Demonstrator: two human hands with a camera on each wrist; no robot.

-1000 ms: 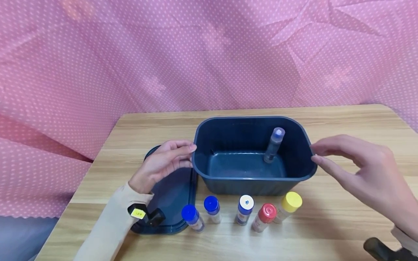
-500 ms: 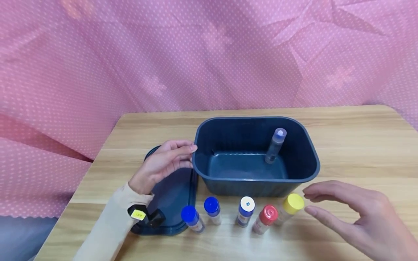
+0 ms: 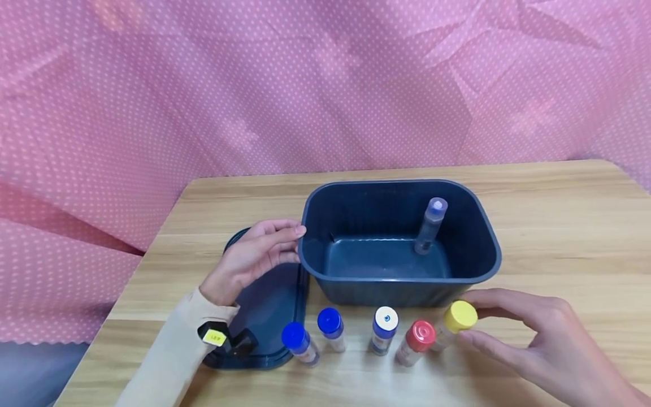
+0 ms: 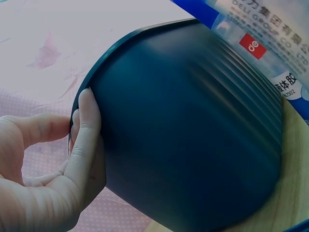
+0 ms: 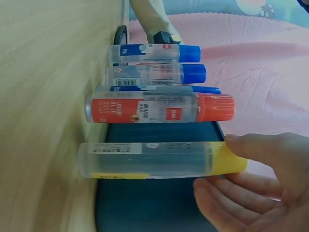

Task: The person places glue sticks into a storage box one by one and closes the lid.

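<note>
My left hand (image 3: 259, 254) holds the left rim of the dark blue plastic bin (image 3: 391, 291), as the left wrist view (image 4: 193, 125) also shows. One clear glue bottle (image 3: 430, 226) leans inside the bin at the right. Before the bin stand several liquid glue bottles: two with blue caps (image 3: 330, 321), one with a white-topped blue cap (image 3: 385, 320), a red-capped one (image 3: 420, 336) and a yellow-capped one (image 3: 460, 316). My right hand (image 3: 539, 339) has its thumb and fingers around the yellow cap (image 5: 227, 158), pinching it from both sides.
A dark blue lid (image 3: 272, 311) lies on the wooden table (image 3: 203, 209), left of the bin and partly under my left forearm. Pink dotted cloth (image 3: 315, 85) hangs behind the table and along its left side.
My right hand has left the bin's right rim and come down to the yellow-capped glue bottle, where its fingers have closed around the cap. My left hand stays on the rim.
</note>
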